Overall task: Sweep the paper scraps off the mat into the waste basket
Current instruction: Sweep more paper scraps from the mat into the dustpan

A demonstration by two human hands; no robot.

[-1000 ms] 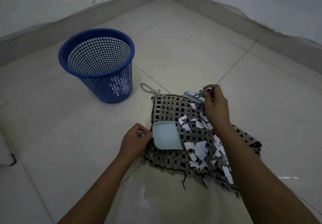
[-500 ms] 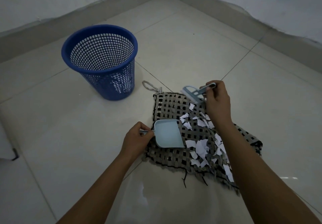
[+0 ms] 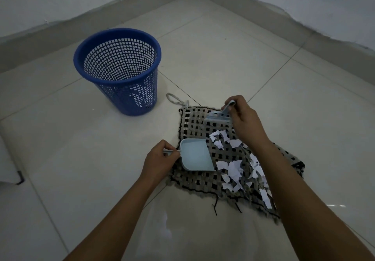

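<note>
Head view, brush (image 3: 217, 119) lowered onto mat (image 3: 194, 122) (from above)

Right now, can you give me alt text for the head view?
A person's left hand holds an empty light-blue dustpan on a woven mat strewn with white paper scraps; the right hand grips a small brush. A blue waste basket stands upright beyond.

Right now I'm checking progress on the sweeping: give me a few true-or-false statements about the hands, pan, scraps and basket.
1. The left hand holds the dustpan by its handle. True.
2. The dustpan is full of scraps. False: it looks empty; the scraps lie on the mat.
3. The right hand grips the brush. True.
4. The basket stands on the mat. False: it stands on the floor, apart from it.
</note>
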